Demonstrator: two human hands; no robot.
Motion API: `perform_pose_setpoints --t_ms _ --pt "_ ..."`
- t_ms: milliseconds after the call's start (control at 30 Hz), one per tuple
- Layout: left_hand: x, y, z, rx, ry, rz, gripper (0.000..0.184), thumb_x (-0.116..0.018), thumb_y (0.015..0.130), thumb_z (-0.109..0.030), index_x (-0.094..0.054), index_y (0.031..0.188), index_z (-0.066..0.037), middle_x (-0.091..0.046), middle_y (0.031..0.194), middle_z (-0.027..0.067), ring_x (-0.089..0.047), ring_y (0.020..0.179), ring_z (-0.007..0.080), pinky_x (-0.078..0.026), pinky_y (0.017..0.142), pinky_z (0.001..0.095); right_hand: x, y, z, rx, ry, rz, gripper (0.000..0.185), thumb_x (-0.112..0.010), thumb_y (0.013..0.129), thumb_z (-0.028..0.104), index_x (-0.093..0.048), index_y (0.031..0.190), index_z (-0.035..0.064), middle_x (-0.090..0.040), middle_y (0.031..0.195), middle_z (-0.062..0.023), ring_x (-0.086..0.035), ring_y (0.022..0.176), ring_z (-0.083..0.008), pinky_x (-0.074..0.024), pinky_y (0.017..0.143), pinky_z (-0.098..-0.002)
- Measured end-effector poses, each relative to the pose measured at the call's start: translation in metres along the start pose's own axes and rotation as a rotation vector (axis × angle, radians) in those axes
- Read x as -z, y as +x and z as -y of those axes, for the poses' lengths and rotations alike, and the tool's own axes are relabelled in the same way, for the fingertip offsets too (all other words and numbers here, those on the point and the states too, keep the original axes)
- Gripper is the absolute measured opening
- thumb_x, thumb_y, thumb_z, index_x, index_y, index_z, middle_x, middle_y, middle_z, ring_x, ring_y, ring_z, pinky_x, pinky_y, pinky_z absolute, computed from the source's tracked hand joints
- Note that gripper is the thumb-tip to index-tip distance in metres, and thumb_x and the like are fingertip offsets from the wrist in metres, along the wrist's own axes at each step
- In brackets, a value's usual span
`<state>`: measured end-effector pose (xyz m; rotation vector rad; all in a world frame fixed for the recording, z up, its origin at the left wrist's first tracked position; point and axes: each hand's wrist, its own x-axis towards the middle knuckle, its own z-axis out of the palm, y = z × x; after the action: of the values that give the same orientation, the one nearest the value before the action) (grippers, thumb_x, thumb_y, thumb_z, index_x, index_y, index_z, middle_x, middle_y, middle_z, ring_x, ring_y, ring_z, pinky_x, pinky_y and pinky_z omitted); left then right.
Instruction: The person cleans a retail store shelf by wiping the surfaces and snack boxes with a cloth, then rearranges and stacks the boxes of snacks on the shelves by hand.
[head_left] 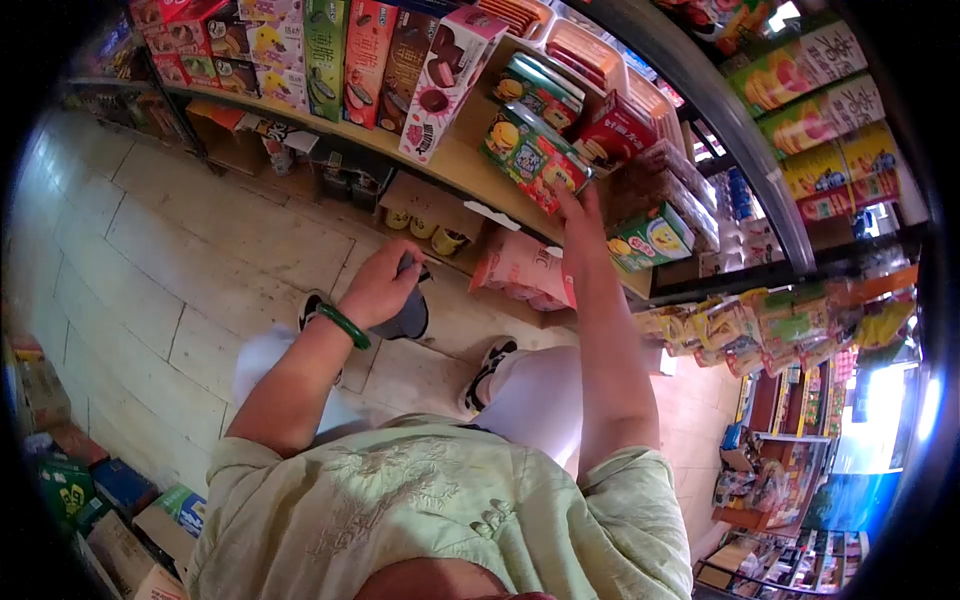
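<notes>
My left hand (383,283), with a green bangle at its wrist, is closed in front of my legs. A dark grey, cloth-like piece (408,312) hangs from its fingers; a bit of it pokes out by the thumb. My right hand (580,218) reaches up to the shelf, its fingers on the right end of a green and red snack box (532,152). That box lies slanted near the shelf's front edge; part of my grip is hidden. Behind it lies a similar green box (540,88), and a red box (618,130) stands to the right.
The wooden shelf (470,160) holds a row of upright snack boxes, including a pink and white one (450,80). Below are a pink package (520,268) and yellow cups (424,230). Hanging snack packets (735,325) are at right, and cartons (120,550) sit at lower left.
</notes>
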<state>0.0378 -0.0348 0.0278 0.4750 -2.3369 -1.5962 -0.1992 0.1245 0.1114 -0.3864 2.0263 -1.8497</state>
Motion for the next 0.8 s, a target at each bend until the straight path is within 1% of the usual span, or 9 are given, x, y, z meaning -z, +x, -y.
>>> perform_pose_setpoints --t_ms 67,133,267,333,367,433,533,667,800 --pt "-0.001 0.002 0.000 -0.023 -0.023 -0.019 0.012 -0.053 0.088 -0.014 -0.052 0.097 -0.005 -0.058 0.094 0.0116 -0.056 0.086 0.0268 -0.044 0.078 0.0358 -0.004 0.035 -0.018 0.021 -0.006 0.004 0.054 -0.065 0.085 0.029 -0.042 0.130 0.0094 -0.050 0.126 -0.0050 -0.045 0.115 -0.0153 -0.0330 0.098 -0.0341" --pt "0.001 0.005 -0.008 0.028 -0.042 0.034 0.017 -0.055 0.085 -0.015 -0.053 0.098 -0.004 -0.059 0.091 0.0160 -0.057 0.088 0.0337 -0.045 0.077 0.0389 -0.014 0.057 -0.022 -0.001 -0.029 -0.055 0.054 -0.067 0.084 0.027 -0.044 0.127 0.0052 -0.052 0.124 -0.0080 -0.046 0.114 -0.0178 -0.0327 0.098 -0.0314" --pt "0.003 0.009 -0.017 0.062 -0.026 0.053 0.016 -0.055 0.084 -0.014 -0.052 0.096 -0.004 -0.058 0.087 0.0157 -0.057 0.084 0.0335 -0.045 0.073 0.0390 -0.017 0.091 -0.023 0.078 -0.113 -0.024 0.052 -0.068 0.083 0.026 -0.046 0.125 0.0034 -0.055 0.121 -0.0106 -0.050 0.110 -0.0199 -0.0363 0.095 -0.0301" --pt "0.002 0.010 -0.015 0.050 -0.024 0.065 0.015 -0.055 0.085 -0.013 -0.053 0.098 -0.005 -0.058 0.089 0.0141 -0.057 0.085 0.0311 -0.045 0.074 0.0376 -0.010 0.110 -0.028 0.296 -0.546 -0.045 0.048 -0.067 0.082 0.026 -0.049 0.120 0.0011 -0.060 0.113 -0.0123 -0.056 0.102 -0.0202 -0.0417 0.088 -0.0309" --pt "0.001 0.011 -0.014 0.027 -0.022 0.071 0.015 -0.055 0.085 -0.013 -0.053 0.099 -0.007 -0.058 0.091 0.0125 -0.057 0.086 0.0288 -0.045 0.076 0.0363 -0.008 0.116 -0.034 0.290 -0.544 -0.045 0.048 -0.067 0.082 0.026 -0.049 0.120 0.0011 -0.060 0.113 -0.0123 -0.056 0.102 -0.0202 -0.0417 0.088 -0.0309" --pt "-0.002 0.012 -0.013 0.021 -0.002 0.081 0.015 -0.055 0.085 -0.012 -0.053 0.099 -0.006 -0.058 0.092 0.0131 -0.057 0.087 0.0296 -0.045 0.076 0.0365 -0.010 0.118 -0.033 0.503 -0.559 -0.065 0.045 -0.066 0.082 0.026 -0.051 0.115 -0.0006 -0.063 0.106 -0.0146 -0.060 0.095 -0.0221 -0.0448 0.083 -0.0335" --pt "-0.004 0.012 -0.014 0.003 0.022 0.097 0.015 -0.054 0.085 -0.012 -0.053 0.099 -0.005 -0.058 0.092 0.0141 -0.058 0.087 0.0305 -0.045 0.077 0.0368 -0.008 0.127 -0.041 0.481 -0.771 -0.170 0.043 -0.063 0.084 0.027 -0.052 0.114 -0.0010 -0.062 0.108 -0.0187 -0.060 0.099 -0.0284 -0.0449 0.085 -0.0351" --pt "-0.007 0.009 -0.013 0.002 0.017 0.105 0.015 -0.054 0.086 -0.011 -0.052 0.098 -0.003 -0.058 0.091 0.0147 -0.058 0.087 0.0311 -0.046 0.077 0.0376 -0.016 0.106 -0.026 0.369 -0.771 -0.173 0.042 -0.061 0.084 0.028 -0.052 0.113 -0.0017 -0.060 0.109 -0.0225 -0.058 0.102 -0.0349 -0.0443 0.087 -0.0378" --pt "-0.006 0.008 -0.015 0.022 0.025 0.127 0.014 -0.054 0.086 -0.011 -0.052 0.099 -0.004 -0.059 0.091 0.0148 -0.058 0.086 0.0313 -0.046 0.076 0.0375 -0.016 0.121 -0.042 0.496 -0.871 -0.303 0.040 -0.061 0.082 0.023 -0.053 0.112 -0.0028 -0.059 0.105 -0.0234 -0.057 0.099 -0.0386 -0.0443 0.087 -0.0427"
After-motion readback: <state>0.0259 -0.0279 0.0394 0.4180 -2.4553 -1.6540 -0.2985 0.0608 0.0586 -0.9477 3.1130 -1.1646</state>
